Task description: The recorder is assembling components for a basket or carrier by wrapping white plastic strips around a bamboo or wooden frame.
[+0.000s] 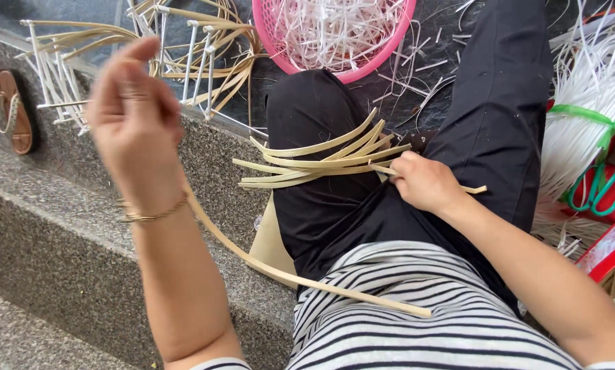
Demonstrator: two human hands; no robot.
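Strips (321,161) are pinched at their ends by the right hand (424,183), fanning leftward across the lap; one long strip (280,270) is gripped in the raised left hand (135,116).

Soft, even daylight, bright overall; shadows faint and diffuse. Raised left hand (135,113) smeared by motion blur. Dark trousers (335,157) lose detail. Mild stretching toward frame edges; no glare.

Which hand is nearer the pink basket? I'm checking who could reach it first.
Left. The left hand is raised beside the pink basket, level with its lower rim. The right hand sits lower, on the lap, gripping the bundle of cane strips.
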